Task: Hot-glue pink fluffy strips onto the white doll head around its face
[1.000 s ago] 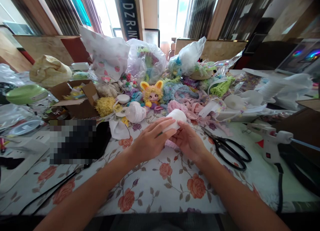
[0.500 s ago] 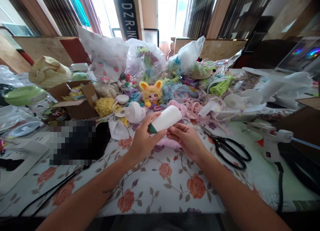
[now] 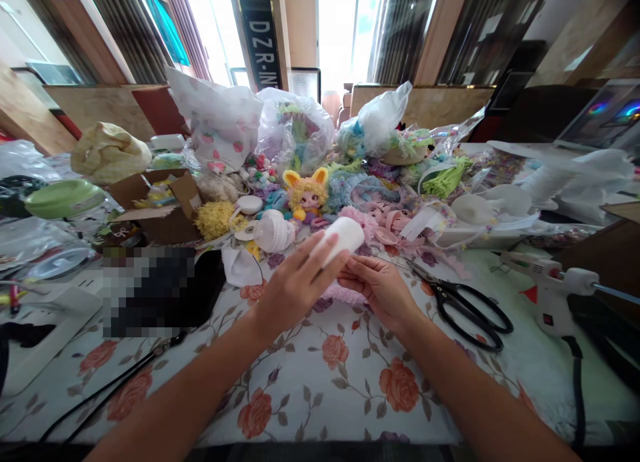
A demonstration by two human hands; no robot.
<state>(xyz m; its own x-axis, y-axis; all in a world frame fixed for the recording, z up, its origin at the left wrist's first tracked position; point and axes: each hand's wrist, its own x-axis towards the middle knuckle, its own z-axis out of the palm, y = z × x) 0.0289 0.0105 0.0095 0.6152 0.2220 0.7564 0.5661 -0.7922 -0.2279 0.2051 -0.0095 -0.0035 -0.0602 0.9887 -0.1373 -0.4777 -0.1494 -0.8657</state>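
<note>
My left hand [image 3: 293, 285] is wrapped over a white spool of thread [image 3: 351, 234], its fingers lying across the near side. The rounded far end points up and to the right, and the green end is now hidden by the hand. Just right of it, my right hand [image 3: 383, 285] is closed in a pinch by the spool's lower edge; what it holds is too small to make out. Under the hands, a fluffy pink strip [image 3: 345, 293] lies on the flowered tablecloth [image 3: 363, 375]. Black-handled scissors [image 3: 467, 309] lie right of my right hand.
A doll with yellow ears [image 3: 306, 199] sits behind the hands among yarn and plastic bags. At the right is a white glue gun [image 3: 553, 302]. A cardboard box [image 3: 170, 219], a white bottle [image 3: 273, 232] and a black device [image 3: 207, 282] stand or lie leftward.
My left hand has turned over the spool, so its fingers cover the side and green end that showed before. My right hand stays pinched. The whole view has shifted slightly.
</note>
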